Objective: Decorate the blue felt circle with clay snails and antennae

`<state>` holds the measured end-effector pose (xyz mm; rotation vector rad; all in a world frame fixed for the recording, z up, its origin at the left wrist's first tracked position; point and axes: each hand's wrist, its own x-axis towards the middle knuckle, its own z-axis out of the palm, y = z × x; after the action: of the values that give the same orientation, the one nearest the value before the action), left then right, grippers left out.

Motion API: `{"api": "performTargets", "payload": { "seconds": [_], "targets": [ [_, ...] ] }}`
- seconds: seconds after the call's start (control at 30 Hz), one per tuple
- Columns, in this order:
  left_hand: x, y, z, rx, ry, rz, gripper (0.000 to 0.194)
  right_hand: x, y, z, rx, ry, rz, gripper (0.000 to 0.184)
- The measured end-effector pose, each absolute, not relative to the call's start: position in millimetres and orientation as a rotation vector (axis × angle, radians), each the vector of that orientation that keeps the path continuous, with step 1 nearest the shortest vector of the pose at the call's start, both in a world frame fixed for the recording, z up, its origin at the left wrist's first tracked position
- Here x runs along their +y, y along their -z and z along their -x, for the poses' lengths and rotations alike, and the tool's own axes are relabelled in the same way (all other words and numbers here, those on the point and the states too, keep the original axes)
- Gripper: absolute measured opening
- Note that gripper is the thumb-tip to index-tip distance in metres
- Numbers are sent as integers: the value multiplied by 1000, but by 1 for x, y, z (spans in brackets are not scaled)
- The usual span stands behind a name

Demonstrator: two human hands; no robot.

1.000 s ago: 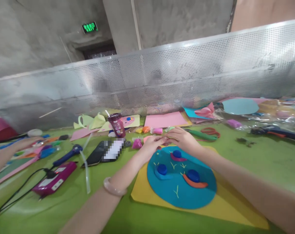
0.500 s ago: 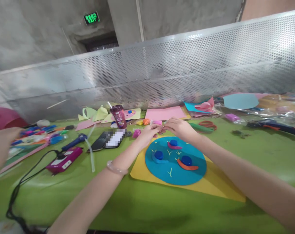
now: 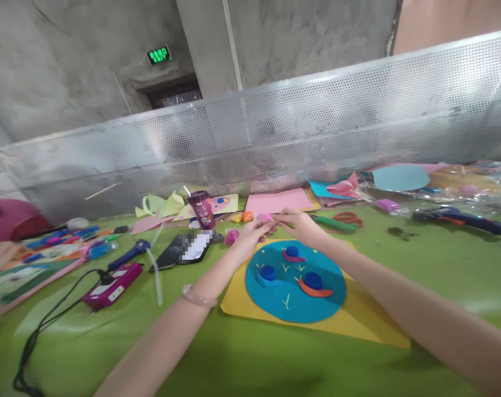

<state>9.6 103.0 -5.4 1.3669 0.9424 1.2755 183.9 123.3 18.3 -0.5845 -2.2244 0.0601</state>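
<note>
My left hand (image 3: 256,229), with a pale bangle (image 3: 198,296) on its wrist, is closed with the fingertips pinched. My right hand (image 3: 295,221) meets it from the right, its fingers also pinched together. Whatever is between the fingertips is too small to make out. Just behind them lies a pink clay packet (image 3: 264,217). Below both hands, a blue paper disc (image 3: 275,306) rests on a yellow sheet (image 3: 370,325). It carries three snail shapes with blue caps as shells: an orange one (image 3: 314,288), a light blue one (image 3: 268,277) and a pink one (image 3: 292,255), among yellow grass marks.
Around the green table (image 3: 217,358) are a purple cup (image 3: 201,209), a phone (image 3: 195,245), a purple power strip (image 3: 112,285), a blue glue gun (image 3: 128,255) and scissors (image 3: 345,219). Another person's hand (image 3: 0,259) is at far left. A perforated metal barrier (image 3: 316,121) stands behind.
The view has tilted up slightly, so the table sits lower in the picture. My hands stay pinched together above the disc, with small finger movements. The other person's hand at far left has shifted.
</note>
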Motion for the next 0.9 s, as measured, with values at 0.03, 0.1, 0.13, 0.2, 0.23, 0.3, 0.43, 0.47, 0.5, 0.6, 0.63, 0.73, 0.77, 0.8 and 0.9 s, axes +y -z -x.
{"api": "performTargets", "payload": {
  "seconds": [0.03, 0.1, 0.13, 0.2, 0.23, 0.3, 0.43, 0.47, 0.5, 0.6, 0.63, 0.73, 0.77, 0.8, 0.9],
  "targets": [
    [103, 6, -10, 934, -1284, -1377, 28, 124, -17, -184, -2228, -67, 587, 25],
    [103, 6, -9, 927, -1301, -1392, 28, 126, -15, -184, -2230, -79, 597, 26],
    [103, 6, -9, 928, -1306, -1395, 28, 127, -14, -184, -2229, -73, 605, 25],
    [103, 6, -9, 939, -1303, -1404, 28, 129, -13, -183, -2237, -20, 609, 22],
    [103, 6, -9, 946, -1297, -1420, 28, 130, -13, -183, -2253, 24, 601, 21],
    [102, 5, -9, 965, -1281, -1480, 27, 131, -13, -183, -2299, 120, 572, 19],
    [101, 5, -10, 1006, -1267, -1591, 27, 128, -15, -184, -2346, 243, 581, 18],
    [101, 5, -10, 1012, -1269, -1603, 28, 127, -16, -185, -2350, 260, 599, 18],
    [102, 5, -10, 1018, -1273, -1611, 29, 125, -16, -185, -2358, 275, 614, 17],
    [102, 5, -9, 1050, -1273, -1622, 31, 123, -16, -184, -2401, 270, 634, 17],
    [102, 5, -8, 1066, -1274, -1621, 31, 122, -16, -184, -2416, 256, 634, 18],
    [102, 5, -8, 1111, -1264, -1597, 31, 121, -15, -183, -2450, 226, 635, 20],
    [102, 5, -7, 1113, -1258, -1588, 31, 121, -15, -183, -2455, 227, 639, 20],
    [101, 4, -7, 1109, -1249, -1581, 30, 120, -14, -183, -2457, 229, 643, 20],
    [99, 4, -7, 1072, -1224, -1572, 30, 121, -12, -183, -2442, 218, 652, 19]
  ]
}}
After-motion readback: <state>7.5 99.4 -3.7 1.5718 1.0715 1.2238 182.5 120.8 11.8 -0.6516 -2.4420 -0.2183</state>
